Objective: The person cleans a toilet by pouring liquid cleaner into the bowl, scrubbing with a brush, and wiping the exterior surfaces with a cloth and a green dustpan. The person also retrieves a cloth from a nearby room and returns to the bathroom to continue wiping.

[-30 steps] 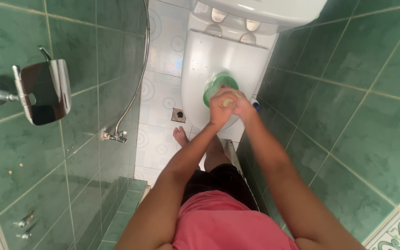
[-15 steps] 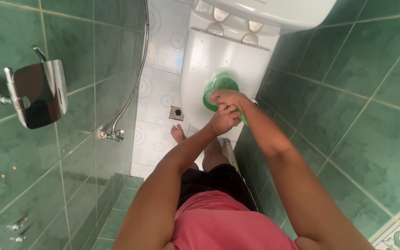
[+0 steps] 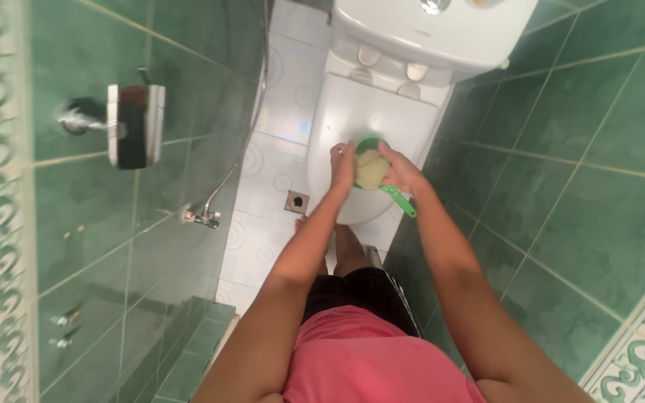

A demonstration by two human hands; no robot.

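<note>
Fingers (image 3: 340,153) of the left hand (image 3: 343,168) are stretched out and pressed on the left side of a soft, pale yellow-green sponge (image 3: 371,169). The right hand (image 3: 399,170) has its fingers curled around the right side of the same sponge, so both hands are clamped on it. Under the sponge is a round green plastic scoop (image 3: 368,143) with a long green handle (image 3: 399,201). That handle sticks out below the right hand. I cannot tell which hand really holds the scoop, because the sponge and hands hide most of it.

Sponge and scoop are up in the air, right over the closed white toilet lid (image 3: 367,119). Behind the lid is the white toilet tank (image 3: 442,33) with a shiny round button on top.

Below the hands you can see the person's pink shirt (image 3: 360,362), black shorts (image 3: 352,291) and one bare leg. The floor has white tiles with round patterns (image 3: 263,179), and a small square drain (image 3: 296,201) sits in it just beside the toilet.

Green tile walls (image 3: 576,149) stand on both sides. On the left wall there is a shiny metal paper holder (image 3: 134,125). A thin silver hose (image 3: 237,168) hangs down that wall to a small metal tap (image 3: 201,218).
</note>
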